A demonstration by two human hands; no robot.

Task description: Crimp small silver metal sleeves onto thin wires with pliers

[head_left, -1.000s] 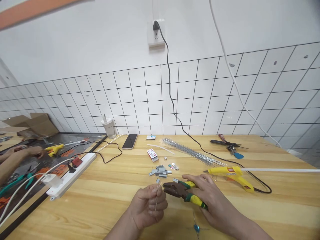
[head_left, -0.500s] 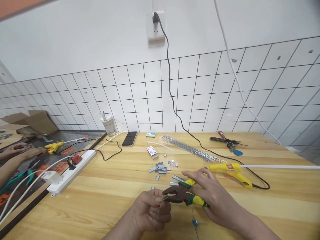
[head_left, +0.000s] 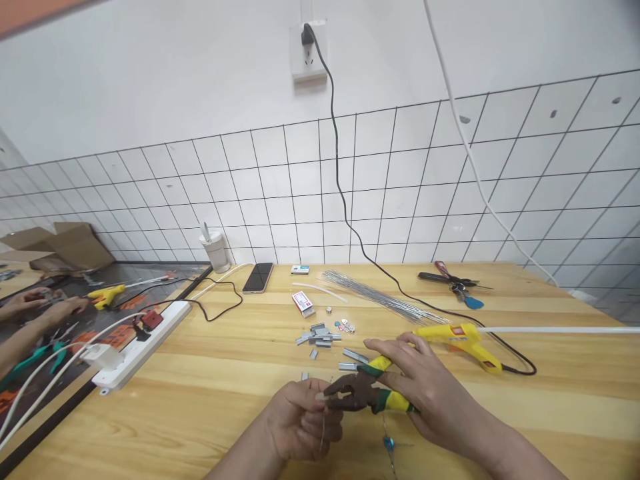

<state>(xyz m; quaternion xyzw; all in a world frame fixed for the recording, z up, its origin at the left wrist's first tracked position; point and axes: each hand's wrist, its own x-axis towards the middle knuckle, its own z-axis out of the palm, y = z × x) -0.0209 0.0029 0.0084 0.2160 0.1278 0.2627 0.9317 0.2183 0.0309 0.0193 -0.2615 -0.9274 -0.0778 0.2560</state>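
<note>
My right hand (head_left: 425,390) grips the yellow and green handles of a pair of pliers (head_left: 355,392), whose dark jaws point left and are parted. At the jaw tips, my left hand (head_left: 307,417) pinches a thin metal wire (head_left: 323,427) between thumb and fingers; one end hangs down in front of the curled fingers. Whether the jaws touch the wire I cannot tell. Below the pliers lies another wire with a blue bead (head_left: 389,444) on it. Just beyond my hands are several staple strips (head_left: 320,335) on the wooden table (head_left: 200,407).
A yellow glue gun (head_left: 465,340) lies right of my right hand, its black cord running to the wall socket (head_left: 309,53). Behind are a bundle of wires (head_left: 385,298), a staple box (head_left: 303,304), a phone (head_left: 258,277) and scissors (head_left: 450,280). Left, a power strip (head_left: 145,343) and another person's hands (head_left: 65,308).
The pliers' jaws have parted slightly more, and the wire in my left hand has shifted, its hanging end now a little further right. The view has moved slightly.
</note>
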